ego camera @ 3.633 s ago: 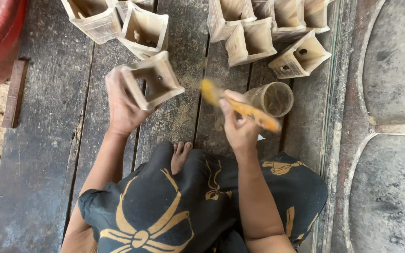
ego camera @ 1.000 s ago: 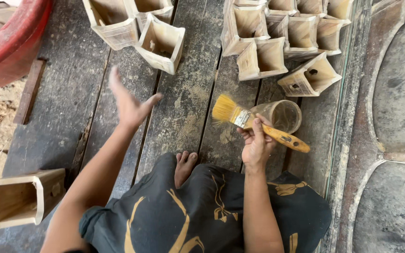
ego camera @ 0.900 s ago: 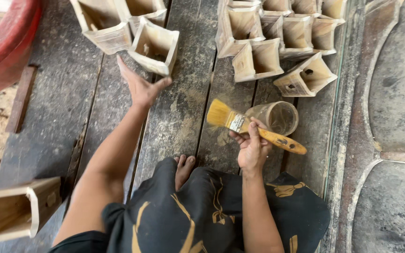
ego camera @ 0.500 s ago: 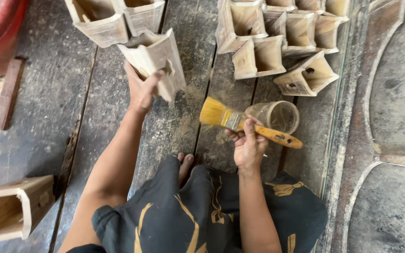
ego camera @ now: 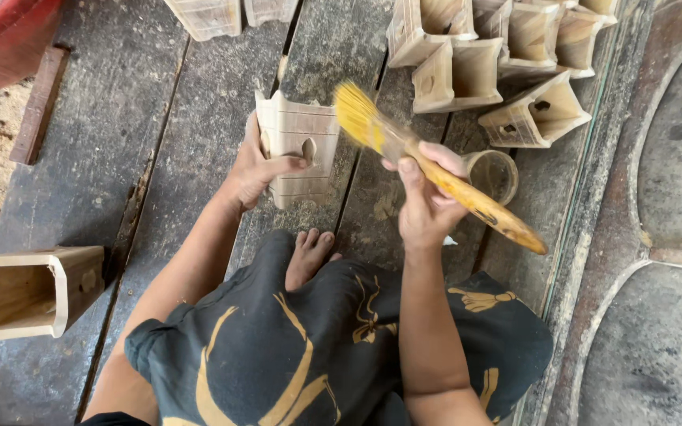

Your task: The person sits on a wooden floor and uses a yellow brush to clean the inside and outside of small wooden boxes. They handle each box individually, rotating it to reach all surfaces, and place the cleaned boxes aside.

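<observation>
Head view, looking down on dark weathered floor planks [ego camera: 159, 181]; person seated, lap covered by dark cloth with yellow pattern [ego camera: 317, 355]; one bare foot [ego camera: 308, 256] shows at the cloth's edge, the rest of the leg hidden.

Left hand [ego camera: 252, 170]: fingers wrapped around the left side of a pale wooden box with grooved wall and a small keyhole-shaped cut-out [ego camera: 300, 150]; thumb lies across the front face beside the cut-out; the other fingers are hidden behind the box; box held upright just above the planks, in front of the foot; whether its base touches the floor cannot be told.

Right hand [ego camera: 428, 201]: fingers closed on the orange-yellow wooden handle of a flat paintbrush with yellow bristles [ego camera: 436, 173]; bristles blurred, just beside the box's upper right corner; contact unclear; handle end points down and right, past the hand.

Small round clear cup [ego camera: 495, 173] stands on the planks behind the right hand, partly covered by hand and handle; contents not readable.

Cluster of similar pale wooden boxes [ego camera: 475, 55] at top right, some cut by the frame edge; two more [ego camera: 230, 12] at top centre, only lower parts visible; one box lying on its side [ego camera: 33, 288] at the left edge, partly cropped.

Red curved object [ego camera: 1, 31] at top left, mostly out of frame; brown wooden strip [ego camera: 37, 102] below it; grey stone slabs [ego camera: 665, 237] on the right.
</observation>
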